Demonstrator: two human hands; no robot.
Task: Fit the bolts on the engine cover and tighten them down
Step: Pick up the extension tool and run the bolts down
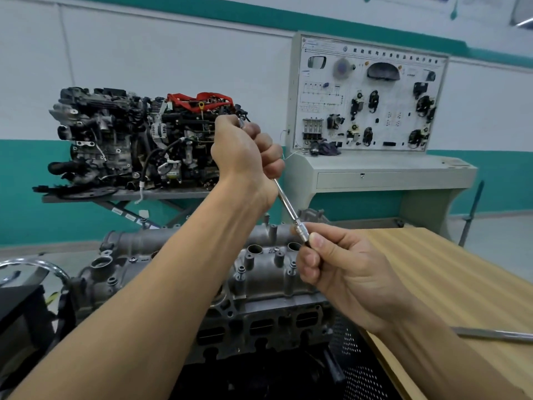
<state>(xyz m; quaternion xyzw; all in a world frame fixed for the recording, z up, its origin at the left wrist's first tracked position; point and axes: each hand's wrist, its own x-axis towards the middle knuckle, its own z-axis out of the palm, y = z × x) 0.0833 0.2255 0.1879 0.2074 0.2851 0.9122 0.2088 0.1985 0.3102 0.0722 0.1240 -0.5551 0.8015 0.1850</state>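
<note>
Two hands, one socket driver (285,198), left hand (245,153) fisting handle, right hand (343,272) pinching tip (one engine cover (261,281))

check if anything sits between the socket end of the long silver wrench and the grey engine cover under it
Only the right grip itself: it pinches the slim silver socket wrench at its tip, above the grey cast-metal engine cover. Nothing else visible lies between them.
</note>
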